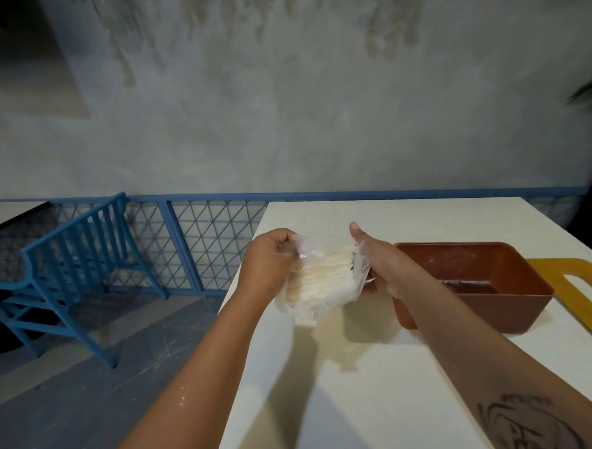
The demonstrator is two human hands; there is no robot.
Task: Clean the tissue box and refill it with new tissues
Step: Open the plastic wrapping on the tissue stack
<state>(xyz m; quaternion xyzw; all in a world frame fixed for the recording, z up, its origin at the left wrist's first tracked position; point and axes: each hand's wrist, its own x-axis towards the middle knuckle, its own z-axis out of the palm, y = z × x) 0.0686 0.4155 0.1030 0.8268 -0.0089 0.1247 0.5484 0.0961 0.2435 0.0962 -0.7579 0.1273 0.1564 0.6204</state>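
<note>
My left hand point(269, 259) and right hand point(377, 265) each grip the wrapper of the tissue pack point(321, 284), fingers curled, above the table point(362, 374). My right forearm overlaps the open tissue box point(478, 314); yellow slotted lid point(557, 267) beside it.

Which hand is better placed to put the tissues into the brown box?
The right hand, probably: it grips the tissue pack on the side next to the open brown box, while the left hand holds the far side.
</note>
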